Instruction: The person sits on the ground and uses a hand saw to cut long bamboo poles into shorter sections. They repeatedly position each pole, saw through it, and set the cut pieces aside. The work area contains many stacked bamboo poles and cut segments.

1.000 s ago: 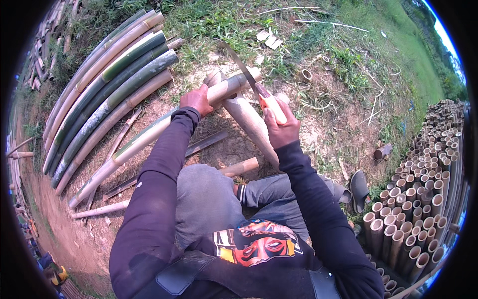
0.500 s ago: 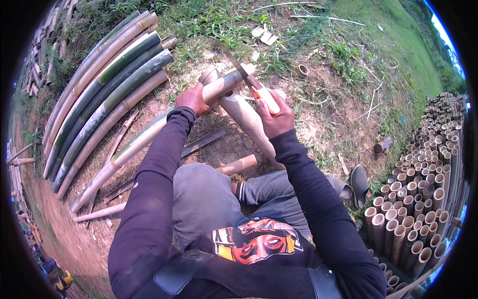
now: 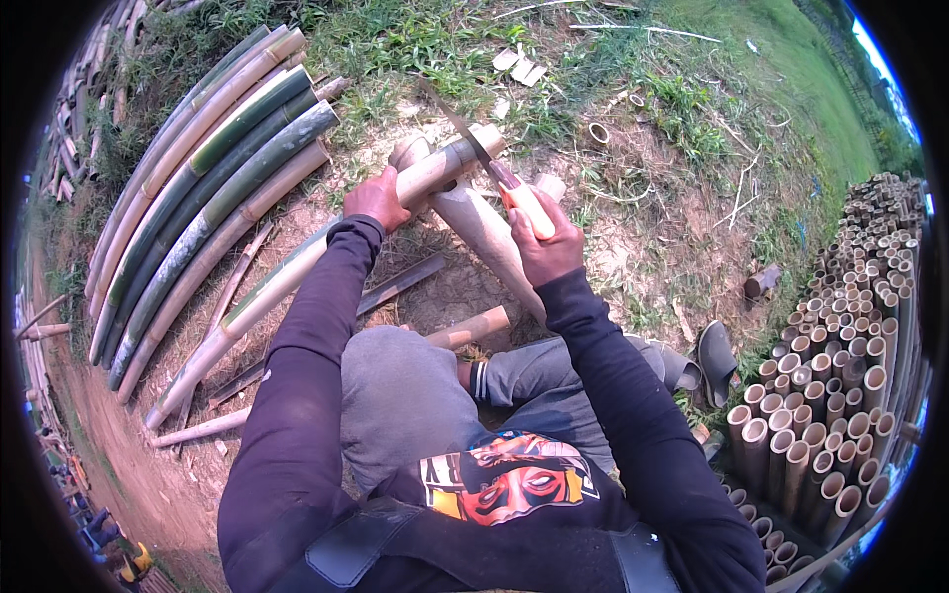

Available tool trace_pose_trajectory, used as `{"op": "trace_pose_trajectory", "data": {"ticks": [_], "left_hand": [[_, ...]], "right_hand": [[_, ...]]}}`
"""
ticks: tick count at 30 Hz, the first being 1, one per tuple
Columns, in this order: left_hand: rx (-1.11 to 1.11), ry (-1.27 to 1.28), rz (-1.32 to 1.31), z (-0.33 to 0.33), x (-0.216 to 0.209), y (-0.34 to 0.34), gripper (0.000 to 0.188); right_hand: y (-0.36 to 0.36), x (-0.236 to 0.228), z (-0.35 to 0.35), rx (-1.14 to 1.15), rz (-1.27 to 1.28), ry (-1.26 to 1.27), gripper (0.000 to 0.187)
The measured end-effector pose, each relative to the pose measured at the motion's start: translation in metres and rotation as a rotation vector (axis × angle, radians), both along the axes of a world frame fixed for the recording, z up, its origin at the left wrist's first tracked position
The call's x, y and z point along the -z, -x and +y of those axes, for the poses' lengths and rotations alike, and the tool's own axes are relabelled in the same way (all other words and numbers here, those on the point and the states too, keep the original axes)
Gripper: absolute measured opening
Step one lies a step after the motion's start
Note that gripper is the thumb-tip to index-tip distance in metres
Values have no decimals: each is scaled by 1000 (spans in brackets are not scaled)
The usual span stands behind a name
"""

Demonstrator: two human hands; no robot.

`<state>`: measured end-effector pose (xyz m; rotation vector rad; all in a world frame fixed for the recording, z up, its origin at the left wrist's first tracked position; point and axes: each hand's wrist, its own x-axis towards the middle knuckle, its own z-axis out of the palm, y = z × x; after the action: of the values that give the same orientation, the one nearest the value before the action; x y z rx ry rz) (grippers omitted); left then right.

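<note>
My left hand (image 3: 379, 201) is wrapped round a long pale bamboo pole (image 3: 427, 178), which slants from the lower left up to its cut far end. My right hand (image 3: 551, 242) grips a handsaw (image 3: 530, 210) by its light orange-and-white handle. The dark blade crosses the pole near that far end, its tip pointing up and left beyond it. Under the pole lies a thick pale wooden support (image 3: 486, 229) that runs down toward my legs.
Several green and tan bamboo poles (image 3: 213, 188) lie side by side at left. Upright cut bamboo tubes (image 3: 796, 455) are packed at right. A grey slipper (image 3: 716, 358) sits near them. A short bamboo piece (image 3: 473, 326) and split strips (image 3: 400, 284) lie by my knee.
The right hand has drawn the saw slightly back toward me, with its blade still across the pole. My left hand keeps its grip. The view has shifted a little.
</note>
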<state>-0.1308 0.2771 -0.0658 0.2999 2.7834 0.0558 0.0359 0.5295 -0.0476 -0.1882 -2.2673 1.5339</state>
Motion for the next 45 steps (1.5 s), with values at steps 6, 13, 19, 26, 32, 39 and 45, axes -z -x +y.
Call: {"op": "trace_pose_trajectory", "data": {"ticks": [6, 13, 19, 26, 32, 39, 45], "left_hand": [[2, -16, 33, -4, 12, 0, 67], [2, 9, -15, -2, 5, 2, 66], [9, 9, 36, -2, 8, -1, 64], [4, 26, 32, 0, 4, -1, 66], [22, -25, 48, -3, 11, -1, 62], [103, -443, 203, -25, 10, -12, 81], [-312, -592, 703, -152, 27, -102, 75]], "right_hand": [[-109, -25, 9, 14, 4, 21, 46], [24, -15, -8, 6, -48, 46, 44], [-59, -21, -2, -24, 132, 2, 44], [45, 34, -2, 87, -9, 161, 43], [-44, 65, 95, 205, 70, -634, 58], [-36, 94, 94, 232, -422, -867, 53], [23, 100, 41, -77, -302, -479, 49]]}}
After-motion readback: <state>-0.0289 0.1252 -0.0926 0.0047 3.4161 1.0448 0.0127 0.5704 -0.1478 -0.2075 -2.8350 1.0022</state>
